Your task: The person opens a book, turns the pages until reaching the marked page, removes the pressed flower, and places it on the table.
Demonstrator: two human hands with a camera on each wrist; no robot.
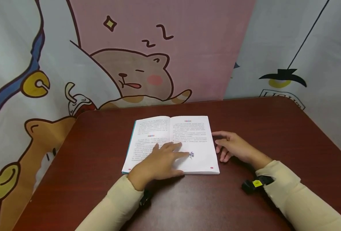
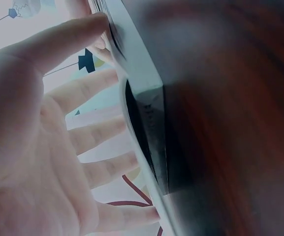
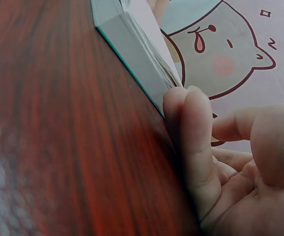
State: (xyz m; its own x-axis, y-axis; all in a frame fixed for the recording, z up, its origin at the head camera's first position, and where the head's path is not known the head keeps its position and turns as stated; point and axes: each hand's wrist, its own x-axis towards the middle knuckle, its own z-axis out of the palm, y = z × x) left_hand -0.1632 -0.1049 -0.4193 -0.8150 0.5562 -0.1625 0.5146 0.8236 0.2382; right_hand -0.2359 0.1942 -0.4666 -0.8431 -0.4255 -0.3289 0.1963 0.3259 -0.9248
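Open book (image 1: 173, 141) lying flat at the centre of the red-brown table (image 1: 274, 128), spine running from 6 to 12 o'clock, long axis across from 9 to 3 o'clock (2 printed pages face up). Left hand (image 1: 158, 163) rests flat on the pages, fingers straight, gripping nothing. Right hand (image 1: 234, 146) lies at the book's 3 o'clock edge, fingers loosely bent, fingertips (image 3: 191, 105) touching the page block.
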